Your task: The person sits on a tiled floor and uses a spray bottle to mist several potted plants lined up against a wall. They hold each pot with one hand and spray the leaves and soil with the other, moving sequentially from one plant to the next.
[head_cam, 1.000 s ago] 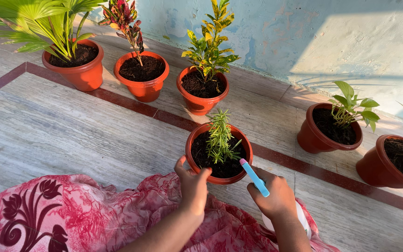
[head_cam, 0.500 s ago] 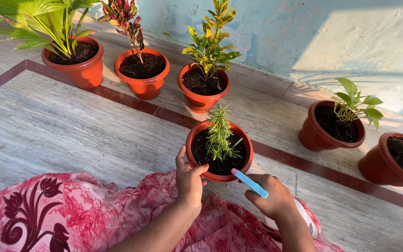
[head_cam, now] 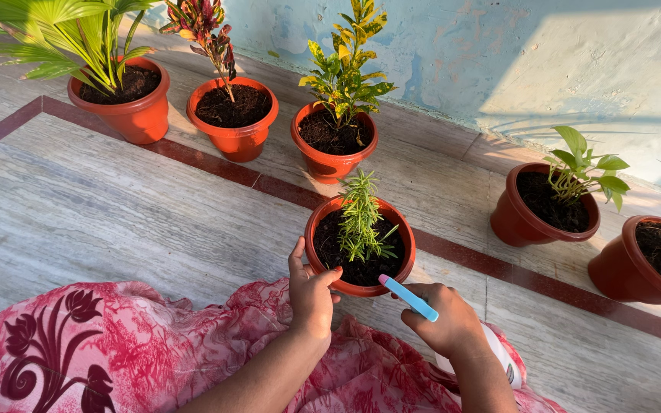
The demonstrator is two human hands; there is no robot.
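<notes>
A terracotta-coloured pot (head_cam: 319,223) with dark soil and a small spiky green plant (head_cam: 362,218) stands on the tiled floor right before me. My left hand (head_cam: 311,294) grips the pot's near left rim, thumb over the edge. My right hand (head_cam: 445,321) is closed on a white spray bottle (head_cam: 499,359) whose blue trigger with a pink tip (head_cam: 408,297) points up and left, just beside the pot's near right rim. Most of the bottle is hidden behind my hand and wrist.
Three more pots line the back: a fan palm (head_cam: 120,95), a red-leaved plant (head_cam: 232,115) and a yellow-green croton (head_cam: 333,138). Two pots (head_cam: 541,206) (head_cam: 652,260) stand at the right. A pale blue wall (head_cam: 499,53) is behind. My red floral dress (head_cam: 116,352) covers the foreground.
My right hand with the sprayer has dropped lower and tilted, so its trigger tip moved off the soil to outside the rim. My left hand slid slightly along the rim. The view shifted a little.
</notes>
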